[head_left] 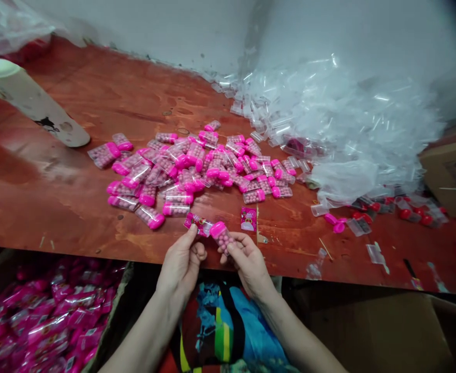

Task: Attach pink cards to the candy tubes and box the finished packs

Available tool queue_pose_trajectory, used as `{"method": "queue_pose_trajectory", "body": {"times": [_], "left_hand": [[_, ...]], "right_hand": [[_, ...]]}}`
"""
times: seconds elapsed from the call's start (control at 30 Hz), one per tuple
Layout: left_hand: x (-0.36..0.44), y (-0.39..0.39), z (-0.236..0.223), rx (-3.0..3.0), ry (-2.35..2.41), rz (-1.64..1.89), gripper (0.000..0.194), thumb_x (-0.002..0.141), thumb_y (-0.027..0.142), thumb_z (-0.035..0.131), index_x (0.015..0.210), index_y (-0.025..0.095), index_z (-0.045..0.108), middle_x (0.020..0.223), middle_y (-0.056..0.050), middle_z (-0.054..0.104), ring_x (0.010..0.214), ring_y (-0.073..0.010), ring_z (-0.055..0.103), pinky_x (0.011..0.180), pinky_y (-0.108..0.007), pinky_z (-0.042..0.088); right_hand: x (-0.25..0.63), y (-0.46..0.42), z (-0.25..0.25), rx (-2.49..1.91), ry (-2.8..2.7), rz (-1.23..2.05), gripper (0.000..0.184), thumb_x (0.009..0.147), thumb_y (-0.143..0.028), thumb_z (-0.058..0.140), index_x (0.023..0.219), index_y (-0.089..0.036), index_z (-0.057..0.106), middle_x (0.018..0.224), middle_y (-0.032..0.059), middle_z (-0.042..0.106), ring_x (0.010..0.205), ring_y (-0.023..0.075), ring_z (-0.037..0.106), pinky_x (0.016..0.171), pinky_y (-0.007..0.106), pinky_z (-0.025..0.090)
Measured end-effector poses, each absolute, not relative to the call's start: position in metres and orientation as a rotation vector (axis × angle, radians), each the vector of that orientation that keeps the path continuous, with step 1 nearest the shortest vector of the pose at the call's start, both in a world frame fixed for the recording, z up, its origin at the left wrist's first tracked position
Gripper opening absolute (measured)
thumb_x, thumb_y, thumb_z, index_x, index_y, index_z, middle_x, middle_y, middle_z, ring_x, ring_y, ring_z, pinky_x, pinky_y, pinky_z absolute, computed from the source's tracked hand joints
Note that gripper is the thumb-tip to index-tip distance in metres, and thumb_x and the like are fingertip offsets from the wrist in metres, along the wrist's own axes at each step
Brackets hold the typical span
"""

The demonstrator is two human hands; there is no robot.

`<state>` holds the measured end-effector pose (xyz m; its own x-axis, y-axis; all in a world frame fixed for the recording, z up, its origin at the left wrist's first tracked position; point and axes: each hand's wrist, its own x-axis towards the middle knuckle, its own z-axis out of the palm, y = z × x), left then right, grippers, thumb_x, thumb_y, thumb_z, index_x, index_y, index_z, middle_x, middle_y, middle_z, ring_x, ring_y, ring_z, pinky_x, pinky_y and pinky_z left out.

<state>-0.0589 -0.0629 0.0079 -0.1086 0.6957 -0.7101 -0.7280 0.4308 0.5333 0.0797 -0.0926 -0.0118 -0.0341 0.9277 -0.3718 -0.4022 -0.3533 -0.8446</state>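
Between the thumb and fingers of my left hand (181,259) is a small pink printed label (197,224) with a clear part at its right end. My right hand (247,259) grips a clear candy bottle (223,238) with pink beads and a pink cap, its cap tilted up and left. The label's clear end is beside the cap; I cannot tell whether they touch. Another pink label (248,219) lies flat on the table just beyond my right hand. A heap of similar pink-capped bottles (189,160) spreads over the table past both hands.
Clear plastic tubes (328,114) are piled against the wall at the right, with red and pink caps (335,224) before them. A pale tumbler (45,109) leans at the left of the red-brown table (107,93). Below, a box holds pink packaged pieces (49,316).
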Motion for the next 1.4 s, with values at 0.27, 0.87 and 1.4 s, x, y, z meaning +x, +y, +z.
{"method": "queue_pose_trajectory", "body": {"times": [0.27,0.87,1.4], "left_hand": [[-0.054,-0.071,0.004,0.201,1.175,1.175,0.034,0.068,0.044,0.08,0.072,0.015,0.063,0.047,0.004,0.055,0.041,-0.007,0.047,0.042,-0.017,0.037],[-0.047,-0.078,0.003,0.307,0.876,0.809,0.038,0.087,0.047,0.061,0.068,0.014,0.062,0.036,0.004,0.045,0.032,-0.0052,0.034,0.039,-0.018,0.024],[-0.057,-0.079,0.002,0.478,1.062,0.978,0.054,0.078,0.037,0.073,0.125,0.019,0.052,0.049,0.009,0.055,0.028,-0.0032,0.036,0.035,-0.016,0.02]], "right_hand": [[0.083,-0.095,-0.015,-1.235,-0.786,1.623,0.032,0.082,-0.044,0.069,0.099,-0.02,0.056,0.075,0.0003,0.067,0.049,0.0094,0.055,0.047,0.022,0.044],[0.077,-0.099,-0.009,-1.106,-0.827,1.708,0.031,0.091,-0.044,0.058,0.11,-0.023,0.045,0.06,-0.008,0.053,0.043,0.0063,0.041,0.041,0.017,0.032],[0.082,-0.095,-0.02,-1.136,-0.914,1.791,0.039,0.088,-0.046,0.061,0.113,-0.022,0.042,0.057,-0.0099,0.054,0.038,0.0047,0.036,0.038,0.016,0.026]]}}
